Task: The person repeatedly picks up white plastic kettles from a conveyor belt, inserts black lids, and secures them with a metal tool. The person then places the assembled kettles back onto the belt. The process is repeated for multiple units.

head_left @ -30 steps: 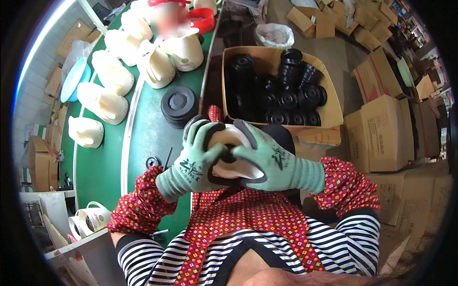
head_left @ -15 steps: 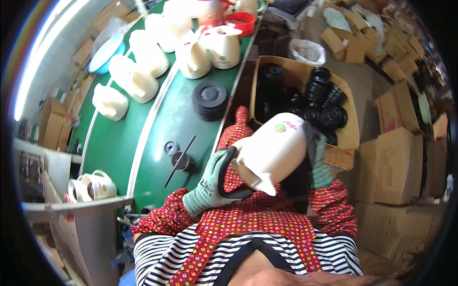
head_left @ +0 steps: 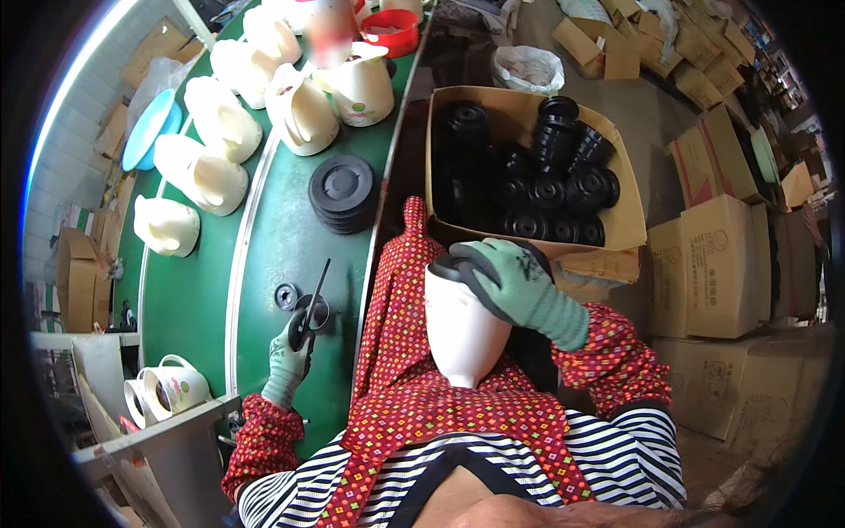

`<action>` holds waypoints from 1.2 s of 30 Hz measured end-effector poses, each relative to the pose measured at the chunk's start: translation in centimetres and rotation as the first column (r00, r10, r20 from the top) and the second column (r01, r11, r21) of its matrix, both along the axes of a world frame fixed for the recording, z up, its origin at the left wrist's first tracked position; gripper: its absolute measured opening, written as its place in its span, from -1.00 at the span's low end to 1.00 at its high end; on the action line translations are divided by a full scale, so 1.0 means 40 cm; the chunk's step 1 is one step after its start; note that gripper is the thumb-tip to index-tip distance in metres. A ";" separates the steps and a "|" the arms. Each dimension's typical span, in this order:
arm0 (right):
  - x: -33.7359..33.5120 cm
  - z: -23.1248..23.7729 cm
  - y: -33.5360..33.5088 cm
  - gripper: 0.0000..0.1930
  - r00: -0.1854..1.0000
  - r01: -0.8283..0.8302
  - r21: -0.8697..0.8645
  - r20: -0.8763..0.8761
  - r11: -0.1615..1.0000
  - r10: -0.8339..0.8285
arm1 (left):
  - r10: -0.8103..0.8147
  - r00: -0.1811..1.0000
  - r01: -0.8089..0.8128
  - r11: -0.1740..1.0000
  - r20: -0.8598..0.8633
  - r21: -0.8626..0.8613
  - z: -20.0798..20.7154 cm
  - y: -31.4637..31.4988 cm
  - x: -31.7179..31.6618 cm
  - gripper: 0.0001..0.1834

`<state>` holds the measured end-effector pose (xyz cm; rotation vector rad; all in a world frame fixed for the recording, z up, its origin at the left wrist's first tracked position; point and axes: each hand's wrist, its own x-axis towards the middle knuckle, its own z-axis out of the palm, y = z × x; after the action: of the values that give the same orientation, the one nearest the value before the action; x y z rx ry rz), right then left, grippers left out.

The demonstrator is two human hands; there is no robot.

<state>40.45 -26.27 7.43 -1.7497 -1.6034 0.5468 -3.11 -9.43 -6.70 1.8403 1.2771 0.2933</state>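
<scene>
A white plastic jug [head_left: 462,330] stands upside down on my lap, against the red patterned apron, with its spout end downward. My right hand [head_left: 515,282], in a green glove with dark palm and fingertips, is closed over the jug's upper end. My left hand [head_left: 292,348], gloved alike, is out over the green table at a small black cup [head_left: 320,315]. Its fingers close round the lower end of a thin black stick [head_left: 320,283] that lies across the cup. A small black ring [head_left: 286,297] lies beside the cup. Farther off is a stack of black discs [head_left: 341,194].
Several cream jugs [head_left: 220,119] stand along the green table [head_left: 211,299], with a red basin [head_left: 391,33] at its far end. An open carton [head_left: 629,198] of black round parts is right of the table. Cardboard boxes [head_left: 726,268] pile up at right.
My left hand has let go of the jug and moved left to the black stick at the cup. The jug has turned upright with its spout end down, and my right hand has come over its top.
</scene>
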 end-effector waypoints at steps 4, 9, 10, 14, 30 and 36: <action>0.085 0.012 0.003 -0.76 0.959 -0.136 -0.056 -0.256 0.989 0.117 | 0.163 0.950 -0.026 0.891 0.267 -0.452 0.263 -0.002 0.223 -0.51; 0.129 0.009 0.018 -0.65 0.893 -0.259 -0.009 -0.383 0.966 0.236 | -0.003 0.937 0.186 0.851 0.349 -0.491 0.442 0.059 0.476 -0.45; 0.133 0.022 0.024 -0.62 0.904 -0.285 -0.033 -0.342 0.958 0.258 | -0.034 0.935 0.222 0.833 0.354 -0.507 0.465 0.067 0.517 -0.45; 0.193 0.071 0.100 -0.47 0.935 -0.295 0.319 0.291 0.901 0.203 | -0.187 0.934 0.329 0.784 0.305 -0.526 0.513 0.085 0.644 -0.45; 0.273 -0.177 0.209 -0.64 0.927 -0.306 0.065 -0.207 0.950 0.312 | -0.810 0.586 0.802 0.585 0.037 0.121 0.582 -0.012 0.868 -0.43; 0.222 -0.204 0.147 -0.66 0.940 -0.161 0.303 -0.243 0.939 0.240 | -0.858 0.508 0.829 0.511 0.076 0.226 0.574 -0.076 0.901 -0.32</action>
<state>49.34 -20.37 -0.74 -1.2481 -1.5812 0.6007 32.92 -12.47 16.26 2.2886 0.0881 0.0004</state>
